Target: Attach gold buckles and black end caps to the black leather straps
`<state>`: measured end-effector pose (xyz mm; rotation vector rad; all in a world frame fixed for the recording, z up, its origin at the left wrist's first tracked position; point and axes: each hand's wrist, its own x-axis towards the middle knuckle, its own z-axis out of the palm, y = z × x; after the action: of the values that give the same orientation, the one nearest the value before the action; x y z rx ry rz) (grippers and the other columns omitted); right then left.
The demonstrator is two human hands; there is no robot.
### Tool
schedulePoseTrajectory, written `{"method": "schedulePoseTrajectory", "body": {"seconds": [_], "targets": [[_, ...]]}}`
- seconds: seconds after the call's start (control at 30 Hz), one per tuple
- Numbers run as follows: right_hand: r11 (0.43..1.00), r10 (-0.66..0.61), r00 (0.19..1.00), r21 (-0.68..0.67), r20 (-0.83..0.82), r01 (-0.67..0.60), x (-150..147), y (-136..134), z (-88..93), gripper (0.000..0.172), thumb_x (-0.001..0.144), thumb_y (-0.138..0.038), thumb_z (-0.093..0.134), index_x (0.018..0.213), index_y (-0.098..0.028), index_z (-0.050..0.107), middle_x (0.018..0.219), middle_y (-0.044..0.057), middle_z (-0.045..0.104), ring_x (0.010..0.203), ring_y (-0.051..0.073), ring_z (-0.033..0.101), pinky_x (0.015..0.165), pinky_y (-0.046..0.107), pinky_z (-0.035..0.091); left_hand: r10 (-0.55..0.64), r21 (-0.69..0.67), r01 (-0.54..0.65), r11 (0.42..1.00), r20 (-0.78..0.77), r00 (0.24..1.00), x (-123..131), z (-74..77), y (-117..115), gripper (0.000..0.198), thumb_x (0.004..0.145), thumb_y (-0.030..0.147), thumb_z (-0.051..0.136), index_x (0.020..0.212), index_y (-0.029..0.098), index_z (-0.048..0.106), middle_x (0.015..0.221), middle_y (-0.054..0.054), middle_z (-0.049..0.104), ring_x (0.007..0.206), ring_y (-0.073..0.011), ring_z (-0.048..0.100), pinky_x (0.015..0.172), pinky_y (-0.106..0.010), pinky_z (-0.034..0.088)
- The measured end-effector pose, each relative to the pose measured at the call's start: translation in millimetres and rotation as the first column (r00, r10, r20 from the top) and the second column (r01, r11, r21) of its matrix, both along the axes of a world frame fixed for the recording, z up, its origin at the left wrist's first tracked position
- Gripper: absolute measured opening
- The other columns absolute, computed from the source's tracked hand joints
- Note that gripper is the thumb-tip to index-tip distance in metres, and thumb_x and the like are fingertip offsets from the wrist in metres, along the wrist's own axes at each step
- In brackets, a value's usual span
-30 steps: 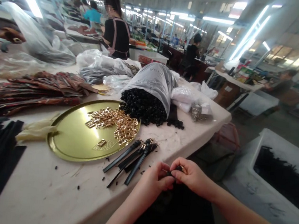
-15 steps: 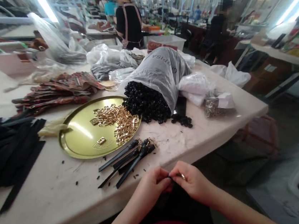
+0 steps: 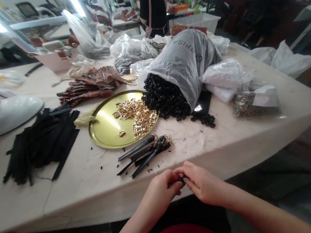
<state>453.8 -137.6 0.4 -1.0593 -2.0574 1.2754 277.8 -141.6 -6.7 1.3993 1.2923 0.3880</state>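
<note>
My left hand [image 3: 164, 186] and my right hand [image 3: 200, 183] meet just past the front edge of the table, both closed in a pinch. Between their fingertips is a small black strap piece [image 3: 182, 179], mostly hidden by the fingers. On the table just beyond lie several black straps [image 3: 147, 155] in a small pile, with gold buckles [image 3: 168, 140] at their far ends. Behind them a round gold tray [image 3: 104, 131] bears a heap of loose gold buckles [image 3: 133, 112].
A plastic bag [image 3: 179, 55] spills small black parts [image 3: 166, 97] beside the tray. Black strips [image 3: 43, 137] lie at left near a white hat [image 3: 10, 111]. Folded brown patterned pieces [image 3: 91, 85] are behind. A bag of metal parts [image 3: 246, 104] sits right. A person [image 3: 153, 8] stands beyond.
The view has tilted down and swung left, bringing the white hat in. My hands stay pinched together; the gold bit seen at my right fingers is now hidden.
</note>
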Motion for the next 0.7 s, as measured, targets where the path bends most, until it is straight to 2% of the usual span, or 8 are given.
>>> {"method": "schedulePoseTrajectory", "body": {"seconds": [0.07,0.13,0.2,0.27,0.37,0.57,0.7], "targets": [[0.999,0.023,0.998,-0.041,-0.056,-0.026,-9,-3,-2.5,0.031,0.082,-0.013,0.044,0.111,-0.020,0.052,0.098,0.006,0.055,0.088,0.018,0.053,0.078,0.029,0.043,0.031,0.016,-0.032,0.999,0.033,0.999,-8,2.0,-8,0.010,0.074,0.026,0.054,0.078,0.017,0.055,0.070,-0.001,0.065,0.062,-0.0148,0.061,0.059,-0.024,0.044],[0.992,-0.040,0.994,-0.126,-0.106,0.026,-17,-6,-7.4,0.033,0.084,-0.017,0.045,0.117,-0.020,0.047,0.101,0.007,0.056,0.086,0.017,0.054,0.074,0.028,0.044,0.046,0.041,-0.048,0.998,0.058,0.997,-19,4.8,-15,0.012,0.076,0.028,0.053,0.081,0.017,0.055,0.072,-0.001,0.065,0.063,-0.0144,0.061,0.060,-0.024,0.044],[0.978,-0.145,0.986,-0.164,-0.086,0.130,-23,-9,-10.8,0.028,0.083,-0.024,0.049,0.110,-0.018,0.049,0.095,0.006,0.058,0.077,0.016,0.055,0.066,0.027,0.044,0.035,0.089,-0.038,0.995,0.034,0.999,-32,7.6,-20,0.014,0.076,0.030,0.052,0.081,0.017,0.055,0.072,-0.001,0.065,0.063,-0.0143,0.060,0.059,-0.024,0.043],[0.967,-0.212,0.976,-0.151,-0.049,0.203,-27,-12,-10.3,0.018,0.081,-0.028,0.052,0.094,-0.016,0.054,0.081,0.004,0.058,0.069,0.015,0.054,0.060,0.026,0.043,0.019,0.142,-0.017,0.990,-0.010,1.000,-43,9.5,-25,0.014,0.076,0.030,0.053,0.081,0.017,0.056,0.070,0.000,0.065,0.063,-0.0144,0.059,0.058,-0.024,0.041],[0.962,-0.211,0.974,-0.192,-0.077,0.193,-36,-23,-3.7,0.011,0.082,-0.027,0.051,0.082,-0.016,0.052,0.067,0.000,0.054,0.060,0.013,0.051,0.055,0.023,0.041,0.012,0.230,0.000,0.973,-0.049,0.999,-53,9.5,-33,0.013,0.075,0.028,0.053,0.081,0.018,0.057,0.073,-0.001,0.065,0.067,-0.0155,0.059,0.059,-0.024,0.040],[0.958,-0.245,0.964,-0.175,-0.100,0.226,-51,-45,1.7,0.015,0.080,-0.031,0.053,0.080,-0.017,0.052,0.068,-0.001,0.053,0.060,0.012,0.051,0.055,0.023,0.041,0.012,0.323,-0.008,0.946,-0.010,1.000,-53,5.7,-50,0.014,0.074,0.028,0.054,0.081,0.018,0.059,0.077,-0.003,0.066,0.071,-0.0174,0.059,0.061,-0.026,0.041],[0.932,-0.236,0.950,-0.326,-0.205,0.161,-53,-39,2.7,0.024,0.079,-0.040,0.054,0.082,-0.016,0.051,0.067,-0.001,0.055,0.056,0.011,0.052,0.056,0.024,0.041,0.016,0.288,-0.052,0.956,0.129,0.992,-55,8.4,-45,0.014,0.074,0.028,0.054,0.080,0.016,0.056,0.074,-0.002,0.066,0.067,-0.0156,0.060,0.060,-0.024,0.042]]}}
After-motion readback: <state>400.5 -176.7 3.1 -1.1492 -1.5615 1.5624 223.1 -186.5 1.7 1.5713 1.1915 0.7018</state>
